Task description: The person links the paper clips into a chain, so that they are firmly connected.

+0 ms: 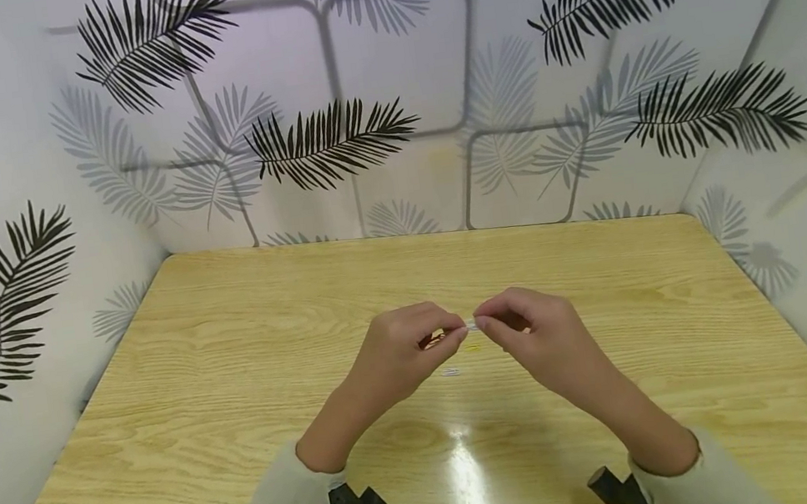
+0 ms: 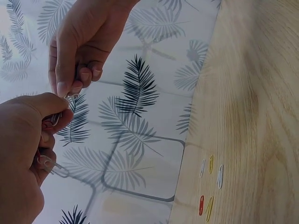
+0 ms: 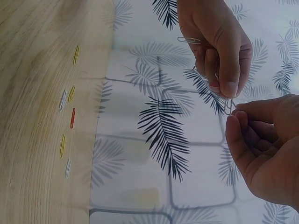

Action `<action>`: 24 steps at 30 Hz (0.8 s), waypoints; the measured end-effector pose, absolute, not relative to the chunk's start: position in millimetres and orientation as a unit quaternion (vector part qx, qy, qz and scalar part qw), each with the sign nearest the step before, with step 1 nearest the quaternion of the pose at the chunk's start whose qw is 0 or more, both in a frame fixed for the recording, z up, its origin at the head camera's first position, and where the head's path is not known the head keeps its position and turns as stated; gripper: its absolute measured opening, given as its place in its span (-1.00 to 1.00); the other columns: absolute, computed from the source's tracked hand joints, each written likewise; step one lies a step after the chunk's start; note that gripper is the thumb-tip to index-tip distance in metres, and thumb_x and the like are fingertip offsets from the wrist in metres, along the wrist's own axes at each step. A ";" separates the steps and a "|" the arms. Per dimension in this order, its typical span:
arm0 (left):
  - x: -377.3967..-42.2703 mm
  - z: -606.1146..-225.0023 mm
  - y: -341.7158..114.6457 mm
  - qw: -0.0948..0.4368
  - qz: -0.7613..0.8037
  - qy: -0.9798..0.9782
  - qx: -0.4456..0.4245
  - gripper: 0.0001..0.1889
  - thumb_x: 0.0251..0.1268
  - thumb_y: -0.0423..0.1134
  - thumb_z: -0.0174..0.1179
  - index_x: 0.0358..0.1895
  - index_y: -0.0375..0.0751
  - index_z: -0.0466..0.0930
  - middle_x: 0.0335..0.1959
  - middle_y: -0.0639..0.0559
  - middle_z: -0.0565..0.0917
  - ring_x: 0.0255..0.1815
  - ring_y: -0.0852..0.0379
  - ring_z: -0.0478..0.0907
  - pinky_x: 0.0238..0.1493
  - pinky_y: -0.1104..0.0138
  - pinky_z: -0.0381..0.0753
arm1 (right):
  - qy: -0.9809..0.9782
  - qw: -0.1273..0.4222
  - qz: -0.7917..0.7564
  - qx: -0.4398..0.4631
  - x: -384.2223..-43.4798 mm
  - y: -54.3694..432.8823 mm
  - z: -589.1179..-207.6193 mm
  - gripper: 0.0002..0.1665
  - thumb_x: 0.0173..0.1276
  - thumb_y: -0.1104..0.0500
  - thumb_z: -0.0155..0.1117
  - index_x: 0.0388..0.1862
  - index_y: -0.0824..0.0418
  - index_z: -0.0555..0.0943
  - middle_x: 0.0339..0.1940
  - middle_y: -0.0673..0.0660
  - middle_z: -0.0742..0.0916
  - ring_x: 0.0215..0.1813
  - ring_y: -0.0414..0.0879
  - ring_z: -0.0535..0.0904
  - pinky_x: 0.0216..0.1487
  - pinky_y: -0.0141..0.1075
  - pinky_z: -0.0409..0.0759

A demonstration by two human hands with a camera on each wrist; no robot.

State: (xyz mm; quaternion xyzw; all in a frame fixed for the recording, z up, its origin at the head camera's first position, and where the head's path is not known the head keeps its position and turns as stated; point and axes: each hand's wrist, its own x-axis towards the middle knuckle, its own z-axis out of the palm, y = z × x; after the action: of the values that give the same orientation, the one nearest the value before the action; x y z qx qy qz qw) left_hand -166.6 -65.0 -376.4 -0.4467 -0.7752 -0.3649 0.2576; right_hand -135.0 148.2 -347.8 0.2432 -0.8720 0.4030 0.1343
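Note:
Over the middle of the table, my left hand (image 1: pixel 414 341) and right hand (image 1: pixel 537 328) meet fingertip to fingertip. A silvery-white paper clip (image 3: pixel 229 106) is between them, pinched by the thumb and finger of each hand. Whether it is one clip or two linked is too small to tell. From the back of my left hand's curled fingers another white paper clip (image 2: pixel 55 169) sticks out. Something red and a further clip (image 2: pixel 55 119) show inside that palm, partly hidden by the fingers. My right hand's other fingers are curled inward in the right wrist view.
Loose paper clips lie on the wooden table (image 1: pixel 234 348) below the hands: a red clip (image 3: pixel 72 118), a yellow clip (image 3: pixel 62 146), a white clip (image 3: pixel 68 168) and several others. A leaf-patterned wall covering (image 1: pixel 410 184) stands behind the table and at both sides.

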 end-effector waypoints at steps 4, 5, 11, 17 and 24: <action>-167.7 -376.1 -64.8 0.277 -0.348 -0.770 -0.458 -0.96 0.30 -0.39 0.33 -0.28 -0.22 0.75 -0.41 0.06 0.73 -0.50 0.29 0.51 -0.40 0.55 0.48 | -0.876 0.156 0.380 0.253 -134.6 146.5 -348.8 -0.91 0.39 0.26 0.37 -0.15 0.19 0.73 -0.30 -0.05 0.76 -0.30 -0.26 0.63 -0.24 -0.35 0.65; -168.1 -376.2 -64.8 0.284 -0.341 -0.768 -0.462 -0.97 0.29 -0.39 0.33 -0.28 -0.22 0.76 -0.40 0.05 0.74 -0.48 0.28 0.55 -0.38 0.55 0.51 | -0.876 0.160 0.375 0.256 -134.6 146.1 -349.0 -0.91 0.39 0.26 0.37 -0.15 0.19 0.73 -0.30 -0.04 0.76 -0.30 -0.25 0.63 -0.24 -0.34 0.66; -170.3 -377.2 -64.6 0.320 -0.297 -0.765 -0.474 -0.97 0.27 -0.37 0.37 -0.29 -0.24 0.78 -0.39 0.03 0.77 -0.38 0.22 0.70 -0.26 0.52 0.63 | -0.878 0.105 0.410 0.224 -134.5 147.3 -347.5 -0.91 0.43 0.24 0.33 -0.15 0.16 0.73 -0.36 0.00 0.74 -0.37 -0.18 0.62 -0.32 -0.33 0.63; -171.5 -378.8 -64.4 0.336 -0.279 -0.759 -0.483 -0.96 0.21 -0.38 0.41 -0.29 -0.23 0.79 -0.39 0.04 0.76 -0.37 0.21 0.71 -0.23 0.52 0.64 | -0.860 -0.009 0.489 0.150 -136.2 151.5 -342.3 -0.83 0.47 0.10 0.30 -0.13 0.17 0.71 -0.47 0.10 0.67 -0.42 -0.04 0.62 -0.40 -0.26 0.59; -172.2 -378.8 -64.0 0.347 -0.272 -0.749 -0.495 -0.93 0.17 -0.40 0.44 -0.29 -0.24 0.79 -0.40 0.04 0.76 -0.38 0.21 0.71 -0.24 0.51 0.65 | -0.855 -0.021 0.501 0.135 -134.5 150.9 -339.5 -0.82 0.44 0.10 0.33 -0.14 0.20 0.71 -0.48 0.11 0.67 -0.42 -0.06 0.62 -0.41 -0.27 0.59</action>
State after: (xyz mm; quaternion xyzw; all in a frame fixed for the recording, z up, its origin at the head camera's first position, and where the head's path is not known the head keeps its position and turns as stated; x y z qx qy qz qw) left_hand -172.2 -64.0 -378.8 -0.4948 -0.7489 -0.2718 0.3470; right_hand -134.5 150.9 -339.5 0.1347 -0.8547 0.5009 -0.0212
